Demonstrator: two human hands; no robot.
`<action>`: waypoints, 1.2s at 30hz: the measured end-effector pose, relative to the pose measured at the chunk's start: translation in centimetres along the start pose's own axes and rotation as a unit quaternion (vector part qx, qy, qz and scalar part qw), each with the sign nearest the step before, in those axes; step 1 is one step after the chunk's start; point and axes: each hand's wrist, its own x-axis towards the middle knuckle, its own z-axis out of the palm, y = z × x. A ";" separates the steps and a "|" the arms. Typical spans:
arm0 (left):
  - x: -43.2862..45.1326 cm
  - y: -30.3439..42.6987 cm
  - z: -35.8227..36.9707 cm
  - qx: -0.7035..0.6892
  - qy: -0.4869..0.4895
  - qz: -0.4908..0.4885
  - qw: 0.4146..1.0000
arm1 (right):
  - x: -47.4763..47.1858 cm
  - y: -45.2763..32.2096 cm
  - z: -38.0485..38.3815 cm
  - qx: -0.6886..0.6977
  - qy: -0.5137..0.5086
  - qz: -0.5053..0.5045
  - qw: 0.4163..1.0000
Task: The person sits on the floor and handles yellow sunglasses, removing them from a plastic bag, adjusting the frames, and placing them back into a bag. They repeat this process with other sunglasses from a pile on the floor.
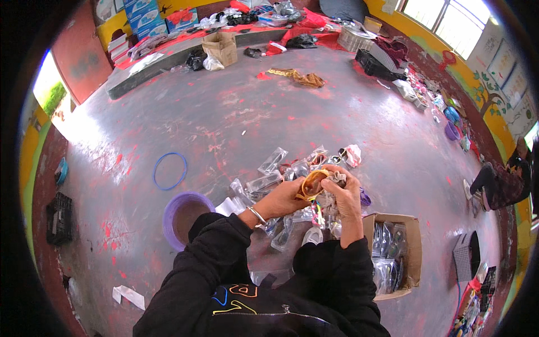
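My left hand (pixel 284 197), with a metal bangle at its wrist, grips a pair of yellow-framed swim goggles or glasses (pixel 313 184) with an amber-brown lens. At the lens's right side my right hand (pixel 346 189) holds a crumpled greyish cloth (pixel 330 202), its thumb against the lens. Beneath both hands, clear plastic pouches (pixel 264 182) lie scattered on the floor, some with eyewear in them. Dark sunglasses (pixel 337 158) lie beyond, beside a crumpled white and red wrapper (pixel 353 155).
A cardboard box (pixel 414 252) of bagged eyewear stands at my right. To my left are a purple basin (pixel 170 221) and a blue hoop (pixel 156 168). A person (pixel 505 183) sits by the right wall. A raised ledge (pixel 168 63) with piled goods runs along the back.
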 end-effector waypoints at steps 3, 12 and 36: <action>0.3 -1.1 -0.7 -0.049 0.007 0.024 0.998 | 0.2 -0.4 -0.2 0.082 0.049 0.034 0.995; -0.8 0.2 -1.8 -0.553 -0.150 -0.117 0.811 | 0.5 0.5 -1.0 0.245 0.019 0.087 0.965; 0.5 -2.6 1.0 -0.309 -0.119 -0.203 0.922 | 0.4 0.2 0.5 -0.067 -0.005 0.034 0.997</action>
